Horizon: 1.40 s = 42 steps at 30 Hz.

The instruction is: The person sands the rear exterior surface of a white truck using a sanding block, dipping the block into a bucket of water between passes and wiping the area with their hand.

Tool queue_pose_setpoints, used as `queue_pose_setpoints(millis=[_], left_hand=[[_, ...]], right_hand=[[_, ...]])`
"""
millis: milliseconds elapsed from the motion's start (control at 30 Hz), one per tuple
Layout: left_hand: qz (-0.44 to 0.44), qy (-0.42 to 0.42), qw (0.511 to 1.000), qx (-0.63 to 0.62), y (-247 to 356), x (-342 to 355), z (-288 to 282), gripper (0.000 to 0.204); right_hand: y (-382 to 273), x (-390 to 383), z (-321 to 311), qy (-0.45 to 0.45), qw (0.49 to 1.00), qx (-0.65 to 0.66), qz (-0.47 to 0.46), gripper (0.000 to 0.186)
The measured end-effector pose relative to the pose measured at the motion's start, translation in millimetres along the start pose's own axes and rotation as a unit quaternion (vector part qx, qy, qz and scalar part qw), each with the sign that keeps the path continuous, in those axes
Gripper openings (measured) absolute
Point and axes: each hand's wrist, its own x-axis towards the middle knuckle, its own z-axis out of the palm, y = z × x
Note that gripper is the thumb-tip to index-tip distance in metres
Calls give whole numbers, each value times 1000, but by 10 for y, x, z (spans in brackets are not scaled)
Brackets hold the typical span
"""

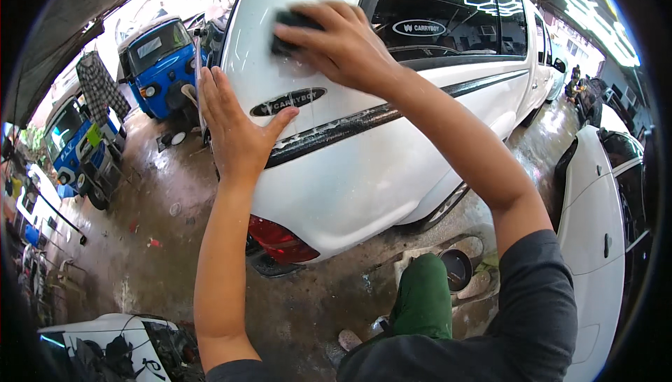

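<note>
A white pickup with a canopy (364,200) stands in front of me, its body wet-looking. My right hand (343,46) is closed around a dark sponge-like pad (290,32), held against the white canopy panel; motion blurs both. My left hand (238,126) lies on the canopy's rear corner with fingers stretched and thumb out, holding nothing. Beside its thumb is a dark oval badge (308,96). Below runs a worn black trim strip (336,132). The red tail light (280,240) sits under my left forearm.
A black bucket (456,270) stands on the wet floor by my green-clad leg. At right is another white car (595,221). Blue three-wheelers (157,67) stand at the left, with a checked cloth (100,81) hanging near them. A white vehicle surface (105,333) shows at lower left.
</note>
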Motion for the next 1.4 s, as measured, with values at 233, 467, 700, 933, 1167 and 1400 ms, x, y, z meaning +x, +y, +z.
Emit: queue_pose_setpoints(millis=[233, 467, 700, 933, 1167, 1400], left_hand=[[2, 10, 1000, 10, -92, -42, -45, 132], [9, 14, 1000, 2, -40, -47, 40, 131], [10, 13, 1000, 19, -72, -33, -41, 134], [21, 21, 999, 40, -67, -38, 23, 136], [10, 30, 999, 36, -77, -36, -25, 140], [2, 25, 998, 51, -150, -61, -53, 142]], right_hand=[[-229, -358, 22, -22, 998, 27, 58, 48], [-125, 287, 173, 21, 999, 16, 22, 41], [-214, -610, -67, -50, 997, 24, 58, 48], [-7, 423, 174, 59, 998, 6, 27, 47], [-260, 204, 119, -23, 997, 23, -75, 38], [-545, 78, 217, -34, 999, -23, -21, 50]])
